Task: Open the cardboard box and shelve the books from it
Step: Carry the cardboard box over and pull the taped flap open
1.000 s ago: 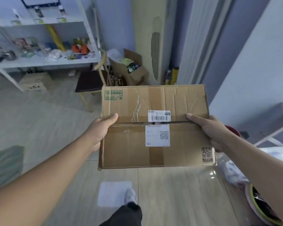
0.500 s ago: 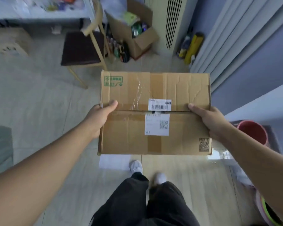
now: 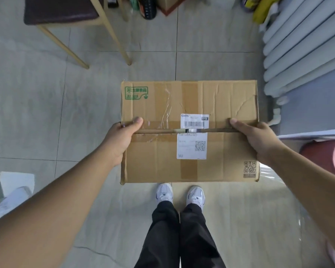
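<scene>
With the cardboard box [image 3: 189,132] held out over the floor tiles [image 3: 85,113], left hand [image 3: 120,141] and right hand [image 3: 257,142] clamping its ends, thumbs at the flap seam, those flaps could spring open and spill books.

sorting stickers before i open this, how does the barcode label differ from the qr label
The barcode label is on the far flap of the cardboard box, the QR label on the near flap. The barcode label is short and wide; the QR label is bigger, nearly square. The barcode label carries black bars, the QR label a square code and "WU". Both are white and meet at the centre seam.
</scene>
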